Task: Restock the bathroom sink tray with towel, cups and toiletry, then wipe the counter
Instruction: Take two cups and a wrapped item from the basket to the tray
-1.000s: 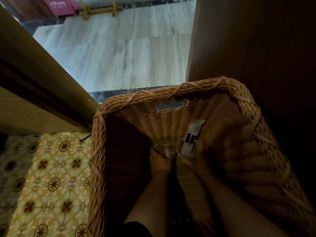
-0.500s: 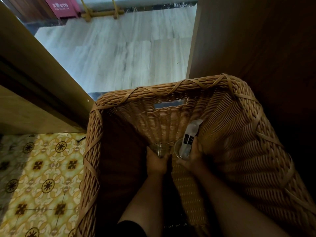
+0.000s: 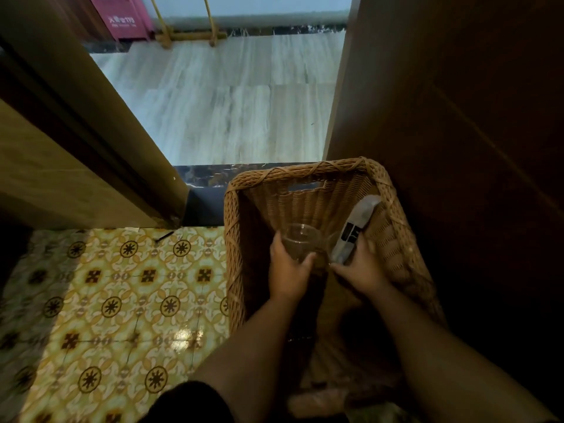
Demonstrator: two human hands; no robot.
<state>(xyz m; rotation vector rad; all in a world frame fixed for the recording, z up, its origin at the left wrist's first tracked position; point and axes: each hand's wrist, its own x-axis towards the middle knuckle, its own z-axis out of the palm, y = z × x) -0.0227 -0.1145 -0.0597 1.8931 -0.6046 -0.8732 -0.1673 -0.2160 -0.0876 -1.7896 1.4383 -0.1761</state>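
A tall woven wicker basket [image 3: 238,239] stands on the floor against a dark wooden panel. Both my hands are above its open top. My left hand [image 3: 287,270] grips a clear glass cup [image 3: 300,239]. My right hand [image 3: 361,267] holds a second clear cup [image 3: 331,244], mostly hidden, together with a white and black wrapped toiletry packet [image 3: 355,228] that sticks up toward the basket's far right corner. The basket's bottom is dark and I cannot make out what lies in it.
Yellow patterned floor tiles [image 3: 122,300] lie to the left of the basket. A wooden door frame [image 3: 76,148] rises at the left, a dark wooden panel [image 3: 457,148] at the right. Beyond a dark threshold [image 3: 207,175] is a pale wood-look floor [image 3: 229,111].
Both hands have risen from deep in the basket toward its rim, carrying the cups and packet. The view has pulled back and swung left, showing more tiled floor.
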